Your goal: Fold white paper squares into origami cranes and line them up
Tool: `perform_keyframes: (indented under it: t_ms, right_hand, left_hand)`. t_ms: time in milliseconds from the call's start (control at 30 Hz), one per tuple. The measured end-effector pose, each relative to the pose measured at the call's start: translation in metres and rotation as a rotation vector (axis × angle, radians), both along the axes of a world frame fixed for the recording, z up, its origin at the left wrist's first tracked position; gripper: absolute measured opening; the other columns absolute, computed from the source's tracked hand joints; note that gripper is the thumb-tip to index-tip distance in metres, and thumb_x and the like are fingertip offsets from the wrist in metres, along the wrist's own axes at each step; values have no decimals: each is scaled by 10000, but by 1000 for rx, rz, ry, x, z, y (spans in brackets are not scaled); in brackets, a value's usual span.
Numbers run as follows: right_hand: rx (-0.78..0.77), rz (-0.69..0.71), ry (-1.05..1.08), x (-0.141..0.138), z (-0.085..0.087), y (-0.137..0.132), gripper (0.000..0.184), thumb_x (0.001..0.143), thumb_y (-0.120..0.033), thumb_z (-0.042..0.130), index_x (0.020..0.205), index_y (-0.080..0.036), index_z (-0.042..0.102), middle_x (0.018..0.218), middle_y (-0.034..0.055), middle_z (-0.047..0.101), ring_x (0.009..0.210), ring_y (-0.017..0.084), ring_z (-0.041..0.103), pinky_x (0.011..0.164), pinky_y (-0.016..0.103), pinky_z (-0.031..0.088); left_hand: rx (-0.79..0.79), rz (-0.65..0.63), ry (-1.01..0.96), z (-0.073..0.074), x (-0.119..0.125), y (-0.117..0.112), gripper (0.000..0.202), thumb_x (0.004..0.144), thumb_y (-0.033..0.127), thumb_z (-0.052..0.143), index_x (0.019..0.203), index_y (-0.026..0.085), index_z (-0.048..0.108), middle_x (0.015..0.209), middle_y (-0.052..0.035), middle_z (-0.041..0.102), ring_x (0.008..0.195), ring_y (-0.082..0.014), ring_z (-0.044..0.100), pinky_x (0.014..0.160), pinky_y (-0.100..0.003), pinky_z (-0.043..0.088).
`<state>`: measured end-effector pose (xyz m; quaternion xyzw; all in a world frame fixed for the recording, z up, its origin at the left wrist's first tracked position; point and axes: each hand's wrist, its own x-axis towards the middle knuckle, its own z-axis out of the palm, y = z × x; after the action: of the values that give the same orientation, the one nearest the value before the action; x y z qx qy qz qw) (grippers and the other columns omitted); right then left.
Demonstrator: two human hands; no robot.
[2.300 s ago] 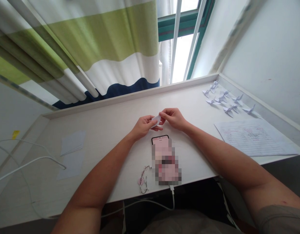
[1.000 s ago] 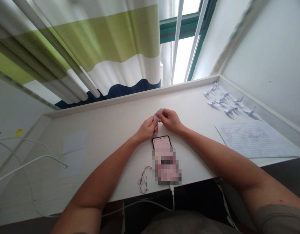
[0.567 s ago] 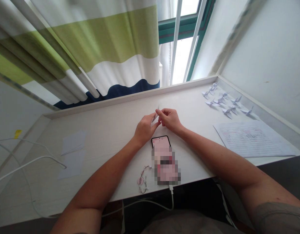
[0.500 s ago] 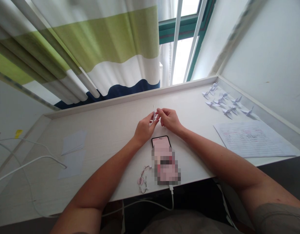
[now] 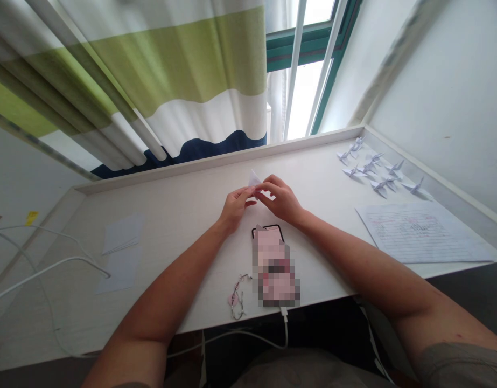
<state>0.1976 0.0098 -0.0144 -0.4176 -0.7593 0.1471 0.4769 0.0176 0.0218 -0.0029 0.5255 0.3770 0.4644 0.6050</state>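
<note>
A small folded piece of white paper [image 5: 253,178] is pinched between both hands above the middle of the desk, one pointed corner showing beyond the fingers. My left hand [image 5: 236,205] grips its lower left side. From the right, my right hand [image 5: 281,200] closes thumb and fingers on the same paper, covering much of it. Just below the hands lies a phone [image 5: 274,269] with a partly blurred screen. At the far right of the desk stand several folded paper cranes [image 5: 378,187].
White paper sheets [image 5: 121,253] lie at left, near white cables [image 5: 62,261]. A written-on pad of lined paper [image 5: 418,231] is at right. A beaded strap [image 5: 236,299] sits beside the phone, whose charging cable [image 5: 286,328] hangs over the front edge. A raised rim [image 5: 216,164] borders the desk.
The folded paper has turned from edge-on to show a broader face. My right hand has shifted its fingers onto it, and my left hand has moved slightly.
</note>
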Motion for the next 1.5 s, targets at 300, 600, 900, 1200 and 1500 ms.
perform_keyframes:
  t_ms: [300, 600, 900, 1200, 1500]
  right_hand:
    - [79, -51, -152, 1, -1, 1, 162, 1058, -341, 681, 1188, -281, 756, 1080, 96, 730, 994, 278, 646, 874, 444, 579]
    - [95, -26, -172, 3, 1, 0, 70, 1058, -297, 664, 1044, -269, 726, 1076, 90, 717, 1009, 271, 645, 834, 414, 540]
    - [4, -37, -94, 5, 0, 0, 69, 1039, -277, 638, 976, -259, 657, 996, 66, 718, 946, 250, 646, 846, 409, 543]
    - [-59, -22, 123, 5, -3, 3, 34, 969, -274, 671, 963, -258, 700, 975, 41, 777, 927, 238, 726, 865, 448, 608]
    - [-175, -20, 236, 5, 0, 2, 304, 973, -523, 736, 877, -240, 678, 874, 24, 778, 806, 203, 723, 851, 457, 613]
  left_hand:
    - [104, 31, 96, -4, -3, 3, 402, 916, 580, 785, 892, 179, 785, 882, -57, 779, 822, -162, 688, 787, -295, 558]
    - [196, 30, 129, -8, -5, 6, 358, 923, 549, 793, 940, 191, 781, 879, -36, 761, 796, -155, 649, 757, -285, 555]
    - [143, -3, 50, -8, -3, 5, 312, 885, 484, 814, 944, 180, 772, 914, -39, 763, 792, -143, 631, 711, -257, 537]
    - [165, -75, 50, -6, -3, 6, 229, 741, 133, 754, 967, 170, 763, 829, -11, 725, 768, -143, 627, 722, -265, 522]
    - [201, -86, 124, 0, 1, -4, 264, 758, 117, 664, 988, 169, 784, 956, -45, 782, 912, -180, 679, 779, -284, 529]
